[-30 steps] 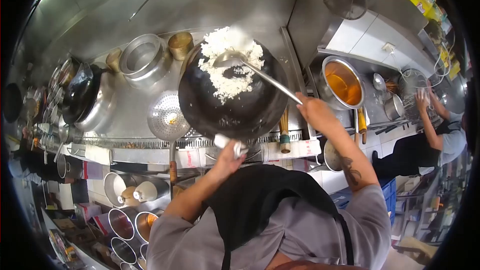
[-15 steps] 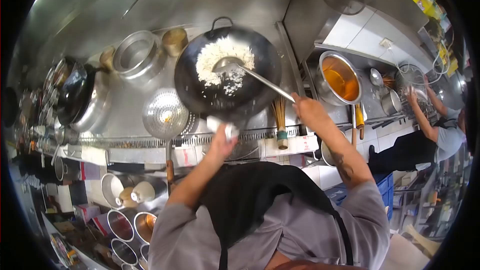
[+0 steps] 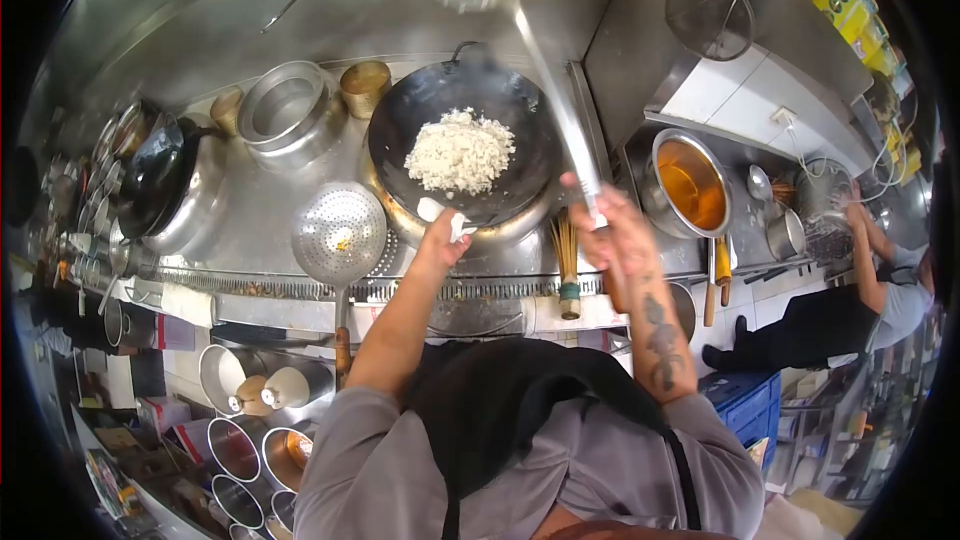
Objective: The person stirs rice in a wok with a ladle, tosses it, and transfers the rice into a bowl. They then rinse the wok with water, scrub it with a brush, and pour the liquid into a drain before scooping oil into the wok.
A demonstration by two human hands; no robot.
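In front of me, a black wok (image 3: 395, 125) sits on the stove with a mound of white rice (image 3: 460, 152) in its middle. My left hand (image 3: 440, 243) is closed on a folded white cloth (image 3: 430, 210) at the wok's near edge; whatever handle lies under the cloth is hidden. My right hand (image 3: 618, 230) grips a long-handled ladle (image 3: 548, 70) by its handle. The ladle stands nearly upright, its bowl high above the wok's far side and apart from the rice. Just left of my right hand stands a bamboo brush (image 3: 568, 270).
A perforated strainer (image 3: 340, 230) lies left of the wok, with metal bowls (image 3: 280, 110) behind it. To the right stands a pot of orange liquid (image 3: 690, 185). Farther right, another person (image 3: 850, 290) works at a counter. Several metal containers (image 3: 238, 448) stand lower left.
The ladle has risen from the rice to high above the wok, its handle swinging upright. My right hand has shifted slightly. The rice is now gathered into a more compact mound.
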